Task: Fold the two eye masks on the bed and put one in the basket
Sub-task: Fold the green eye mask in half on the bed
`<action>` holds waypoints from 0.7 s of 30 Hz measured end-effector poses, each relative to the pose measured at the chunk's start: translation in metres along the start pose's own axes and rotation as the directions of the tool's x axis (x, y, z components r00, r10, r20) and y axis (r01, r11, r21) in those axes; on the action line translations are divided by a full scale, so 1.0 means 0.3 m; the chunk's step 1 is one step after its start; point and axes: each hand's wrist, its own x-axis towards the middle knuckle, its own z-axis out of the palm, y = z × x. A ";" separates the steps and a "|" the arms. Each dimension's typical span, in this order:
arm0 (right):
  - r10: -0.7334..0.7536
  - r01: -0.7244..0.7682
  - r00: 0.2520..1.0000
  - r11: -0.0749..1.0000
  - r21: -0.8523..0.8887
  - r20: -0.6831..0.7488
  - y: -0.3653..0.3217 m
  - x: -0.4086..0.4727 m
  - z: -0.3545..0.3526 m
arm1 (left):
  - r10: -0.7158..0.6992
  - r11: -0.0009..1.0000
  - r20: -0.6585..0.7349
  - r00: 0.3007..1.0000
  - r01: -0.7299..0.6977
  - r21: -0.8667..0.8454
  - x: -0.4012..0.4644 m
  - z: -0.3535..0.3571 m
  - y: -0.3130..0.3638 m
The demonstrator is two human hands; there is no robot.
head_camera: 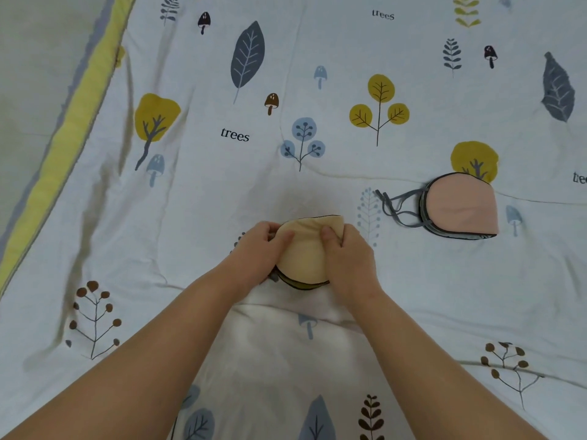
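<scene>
A cream-yellow eye mask (303, 252) with a dark rim lies folded in half on the bed in front of me. My left hand (257, 252) grips its left edge, thumb on top. My right hand (347, 258) grips its right side, thumb pressed on the fabric. To the right lies a pink eye mask (460, 206), folded in half, with a grey rim and grey straps (394, 204) trailing off to its left. No hand touches it. No basket is in view.
The bed is covered by a white quilt (222, 192) printed with trees, leaves and mushrooms. Its yellow and grey border (60, 147) runs diagonally along the left side, with pale floor (28, 74) beyond it.
</scene>
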 end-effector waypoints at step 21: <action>-0.159 0.141 0.945 0.987 -0.083 -0.287 0.040 0.073 -0.334 | 0.192 0.981 0.017 0.981 -0.192 -0.006 0.021 0.238 0.237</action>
